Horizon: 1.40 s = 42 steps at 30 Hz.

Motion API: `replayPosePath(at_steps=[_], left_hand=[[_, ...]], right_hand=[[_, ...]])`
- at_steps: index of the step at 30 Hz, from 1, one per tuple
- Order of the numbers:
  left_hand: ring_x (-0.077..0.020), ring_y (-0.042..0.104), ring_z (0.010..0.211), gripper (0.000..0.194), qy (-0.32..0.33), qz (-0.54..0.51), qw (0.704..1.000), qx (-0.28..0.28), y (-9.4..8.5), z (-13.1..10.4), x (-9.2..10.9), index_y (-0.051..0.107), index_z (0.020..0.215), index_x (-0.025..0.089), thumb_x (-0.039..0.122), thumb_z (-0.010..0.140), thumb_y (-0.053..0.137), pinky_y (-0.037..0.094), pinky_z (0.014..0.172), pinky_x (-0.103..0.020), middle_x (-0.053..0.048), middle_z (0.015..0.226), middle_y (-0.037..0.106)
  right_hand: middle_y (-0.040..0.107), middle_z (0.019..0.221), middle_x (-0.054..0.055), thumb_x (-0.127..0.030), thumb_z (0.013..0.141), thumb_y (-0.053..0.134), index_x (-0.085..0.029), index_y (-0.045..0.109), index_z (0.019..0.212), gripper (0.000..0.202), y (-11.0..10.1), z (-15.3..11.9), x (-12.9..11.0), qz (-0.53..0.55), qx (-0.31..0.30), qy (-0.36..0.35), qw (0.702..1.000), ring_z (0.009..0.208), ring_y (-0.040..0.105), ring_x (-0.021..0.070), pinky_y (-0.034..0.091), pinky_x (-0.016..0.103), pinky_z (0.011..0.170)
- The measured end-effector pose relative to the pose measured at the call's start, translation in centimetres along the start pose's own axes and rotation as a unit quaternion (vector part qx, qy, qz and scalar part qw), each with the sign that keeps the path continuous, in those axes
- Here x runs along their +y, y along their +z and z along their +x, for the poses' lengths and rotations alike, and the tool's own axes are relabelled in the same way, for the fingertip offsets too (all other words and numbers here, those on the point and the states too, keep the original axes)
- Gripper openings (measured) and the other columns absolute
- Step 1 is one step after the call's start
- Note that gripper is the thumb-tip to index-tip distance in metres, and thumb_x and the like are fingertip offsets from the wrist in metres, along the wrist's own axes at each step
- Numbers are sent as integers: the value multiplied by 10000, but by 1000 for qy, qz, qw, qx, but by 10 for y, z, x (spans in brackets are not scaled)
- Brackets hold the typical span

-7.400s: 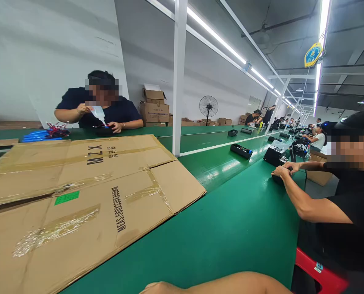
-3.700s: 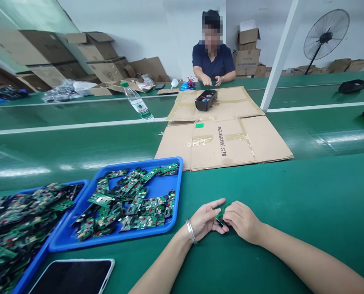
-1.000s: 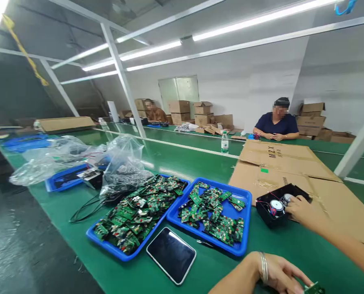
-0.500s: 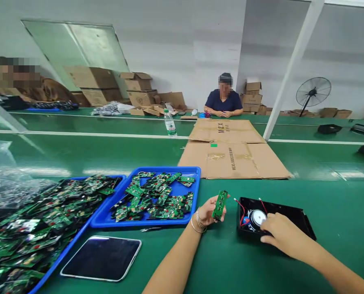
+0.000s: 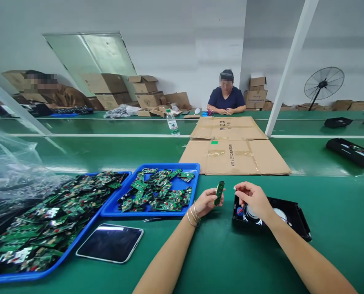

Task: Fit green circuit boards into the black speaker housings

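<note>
Left hand [image 5: 207, 202] is just left of the black case [image 5: 302, 222], thumb and fingers pinching a green circuit board [image 5: 219, 193] near upright, slightly tilted. Right hand [image 5: 254, 198] is above the case's left end — fingertips drawn together on a small white plug [image 5: 235, 188]. On the tabletop [image 5: 212, 253], flattened cardboard [image 5: 231, 151] lies beyond the case; a blue tray [image 5: 151, 214] holding loose boards [image 5: 169, 198] sits well to its left.

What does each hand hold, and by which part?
The left hand holds a green circuit board by its lower part. The right hand seems to pinch a small white plug; which part is unclear.
</note>
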<state>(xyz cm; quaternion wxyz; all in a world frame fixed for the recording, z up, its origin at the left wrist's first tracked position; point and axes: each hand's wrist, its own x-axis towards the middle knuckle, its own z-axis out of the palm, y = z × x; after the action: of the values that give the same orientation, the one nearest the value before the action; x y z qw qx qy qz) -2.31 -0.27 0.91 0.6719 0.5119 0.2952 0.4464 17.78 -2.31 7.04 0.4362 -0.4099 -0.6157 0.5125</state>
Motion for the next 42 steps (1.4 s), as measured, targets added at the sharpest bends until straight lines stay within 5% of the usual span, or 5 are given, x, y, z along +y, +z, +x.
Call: replayPosePath(at_steps=[8, 14, 25, 31, 42], left_hand=[[-190, 554, 846, 338, 53, 293, 954, -31, 13, 13, 81, 703, 932, 187, 230, 598, 721, 421, 811, -314, -55, 893, 640], [-180, 597, 854, 456, 124, 508, 850, -58, 39, -11, 99, 600, 1130, 203, 167, 677, 640, 457, 810, -299, -36, 942, 679], [-179, 612, 813, 425, 135, 302, 943, -41, 53, -8, 95, 534, 991, 143, 228, 631, 743, 497, 758, -311, -64, 891, 648], [-149, 561, 755, 266, 123, 351, 927, -47, 53, -8, 101, 592, 922, 143, 265, 706, 689, 468, 690, -272, -47, 858, 619], [-147, 537, 820, 484, 132, 440, 882, -105, 54, -7, 97, 451, 1282, 289, 374, 824, 580, 466, 756, -280, -28, 941, 560]], right_hand=[[548, 638, -8, -347, 793, 574, -171, 609, 821, 181, -8, -3, -13, -57, 38, -32, 997, 497, 477, 97, 404, 229, 501], [599, 737, 10, -263, 830, 543, -195, 614, 799, 103, -5, -13, -26, -188, 24, -116, 975, 616, 517, 121, 424, 234, 575], [607, 774, 25, -225, 887, 492, -195, 596, 851, 114, 2, -22, -30, -244, 49, -204, 947, 664, 541, 127, 433, 242, 596], [603, 802, 38, -178, 891, 479, -200, 604, 900, 127, 3, -20, -26, -256, 74, -263, 927, 722, 565, 141, 464, 257, 636], [614, 794, 35, -153, 885, 475, -188, 619, 885, 148, 4, -20, -24, -272, 75, -253, 925, 700, 596, 141, 473, 262, 636]])
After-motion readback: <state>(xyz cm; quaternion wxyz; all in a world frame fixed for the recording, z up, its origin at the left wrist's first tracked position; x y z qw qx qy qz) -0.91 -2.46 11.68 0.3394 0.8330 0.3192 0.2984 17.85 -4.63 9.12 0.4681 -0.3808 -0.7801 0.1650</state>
